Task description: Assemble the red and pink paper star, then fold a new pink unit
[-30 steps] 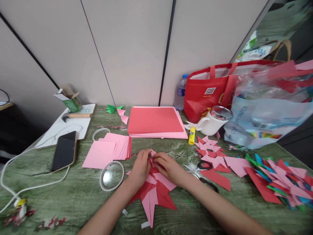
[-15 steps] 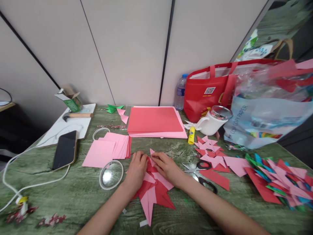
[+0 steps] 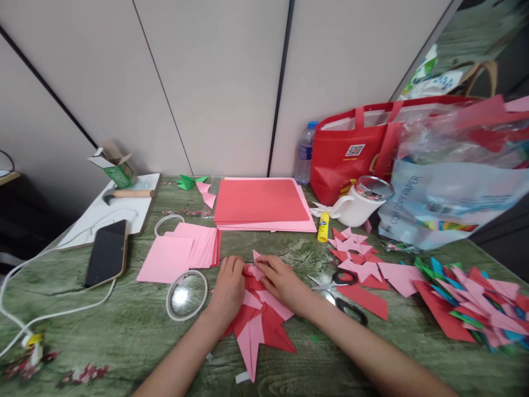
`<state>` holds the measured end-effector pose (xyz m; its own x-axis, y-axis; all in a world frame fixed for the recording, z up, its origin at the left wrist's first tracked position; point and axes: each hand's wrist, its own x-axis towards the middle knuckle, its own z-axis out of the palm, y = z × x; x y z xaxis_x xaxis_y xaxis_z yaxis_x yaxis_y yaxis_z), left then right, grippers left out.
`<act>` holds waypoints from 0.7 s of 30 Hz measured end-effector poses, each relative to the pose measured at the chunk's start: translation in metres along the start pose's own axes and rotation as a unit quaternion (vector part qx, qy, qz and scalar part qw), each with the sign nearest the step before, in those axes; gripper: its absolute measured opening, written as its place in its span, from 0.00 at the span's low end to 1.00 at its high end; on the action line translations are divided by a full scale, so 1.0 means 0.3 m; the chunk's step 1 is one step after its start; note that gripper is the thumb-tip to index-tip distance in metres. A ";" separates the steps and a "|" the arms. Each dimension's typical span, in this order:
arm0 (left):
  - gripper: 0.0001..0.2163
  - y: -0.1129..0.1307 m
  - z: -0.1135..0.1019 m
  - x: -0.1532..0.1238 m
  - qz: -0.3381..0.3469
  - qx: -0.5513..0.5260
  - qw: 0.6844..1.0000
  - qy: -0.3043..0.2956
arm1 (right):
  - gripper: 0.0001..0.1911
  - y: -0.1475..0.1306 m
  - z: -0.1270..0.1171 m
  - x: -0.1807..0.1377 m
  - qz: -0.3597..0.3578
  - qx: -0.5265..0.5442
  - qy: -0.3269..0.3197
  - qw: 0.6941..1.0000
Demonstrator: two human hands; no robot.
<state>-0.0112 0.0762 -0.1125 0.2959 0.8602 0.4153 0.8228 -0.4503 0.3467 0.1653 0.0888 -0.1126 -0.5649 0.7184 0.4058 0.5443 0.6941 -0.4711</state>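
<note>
Between my hands on the table lies a pointed star of folded pink and red paper [image 3: 250,325], several of its points spreading toward me. My left hand [image 3: 230,286] has its fingers curled down on the star's far left side. On the far right side, my right hand [image 3: 281,281] pinches a pink folded point that sticks up past the fingertips. The fingers cover much of the star's far half. To the right lie black-handled scissors [image 3: 336,286], spread open. A tape roll [image 3: 187,295] lies left of my left hand.
Pink paper squares [image 3: 165,258] and a phone [image 3: 106,253] lie left. Red and pink sheets [image 3: 261,201] are stacked behind. A glue stick [image 3: 323,227], white mug [image 3: 356,207], red bag [image 3: 343,157] and folded paper pieces [image 3: 483,306] stand or lie right. A hammer [image 3: 128,193] rests back left.
The view has shifted slightly. Both hands stay at the far side of the star with almost the same grip; the star itself has hardly moved.
</note>
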 end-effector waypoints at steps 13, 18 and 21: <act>0.11 0.013 -0.004 0.004 0.018 0.050 0.999 -0.009 | 0.13 -0.001 -0.022 0.052 0.128 0.027 0.024 0.991; 0.12 0.012 -0.002 0.004 0.021 0.049 0.999 -0.013 | 0.22 0.012 -0.005 0.072 0.162 0.019 0.012 0.987; 0.12 0.019 -0.008 0.005 0.020 0.050 0.998 -0.019 | 0.11 0.008 0.001 0.070 0.165 -0.014 -0.001 0.986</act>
<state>-0.0073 0.0745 -0.1078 0.3464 0.8509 0.3949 0.8538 -0.4604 0.2431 0.1546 0.1057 -0.1054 -0.3556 0.9052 0.2326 0.7161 0.4238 -0.5547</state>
